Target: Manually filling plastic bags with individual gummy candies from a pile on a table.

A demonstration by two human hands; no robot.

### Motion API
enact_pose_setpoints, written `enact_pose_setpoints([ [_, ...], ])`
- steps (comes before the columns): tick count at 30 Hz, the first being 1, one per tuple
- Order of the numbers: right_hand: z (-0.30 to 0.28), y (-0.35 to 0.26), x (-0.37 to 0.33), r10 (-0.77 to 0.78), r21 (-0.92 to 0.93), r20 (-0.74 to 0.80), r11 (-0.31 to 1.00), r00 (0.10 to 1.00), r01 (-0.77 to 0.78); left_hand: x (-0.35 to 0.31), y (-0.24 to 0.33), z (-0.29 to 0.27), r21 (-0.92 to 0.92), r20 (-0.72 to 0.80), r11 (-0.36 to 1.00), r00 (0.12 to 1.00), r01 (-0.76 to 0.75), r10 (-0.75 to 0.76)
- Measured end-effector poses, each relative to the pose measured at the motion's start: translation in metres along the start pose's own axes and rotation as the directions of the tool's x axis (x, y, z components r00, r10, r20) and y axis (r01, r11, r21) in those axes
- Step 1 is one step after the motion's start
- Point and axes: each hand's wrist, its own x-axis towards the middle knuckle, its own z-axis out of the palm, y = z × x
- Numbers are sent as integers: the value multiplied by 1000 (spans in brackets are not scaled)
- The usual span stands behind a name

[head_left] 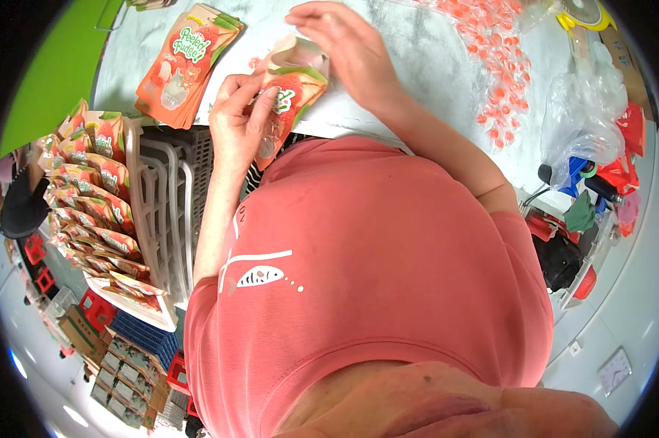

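My left hand [239, 117] is closed on a red and orange pouch [300, 82] with a clear window, thumb across its front and fingers behind. The pouch leans over the near edge of the table, and its top gapes apart. Just right of that mouth is my right hand [355, 58], palm turned toward the pouch and fingers stretched out; nothing shows in it. A stack of flat pouches [187, 66] of the same print lies to the left. A few small red pieces show on the table behind the held pouch.
Small red wrapped candies [493, 80] spread over the right side of the white table [424, 95]. Left of me, a white crate [143, 190] holds rows of filled pouches [99, 208]. Clear plastic bags [585, 117] and a yellow tape roll [585, 16] are at the far right.
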Motion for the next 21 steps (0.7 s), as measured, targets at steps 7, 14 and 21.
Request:
enact_pose_setpoints([
  [7,-75,38,-21,-65,-851,384,363,921,380,-15,-19,-53,-145,-154,989,987,29,-52],
  [14,-66,80,-14,52,-858,514,11,857,514,-23,-18,-58,-119,-166,992,984,49,-69],
  [21,-76,87,3,2,-775,628,-86,778,626,-27,-18,-53,-32,-154,999,988,20,-25],
])
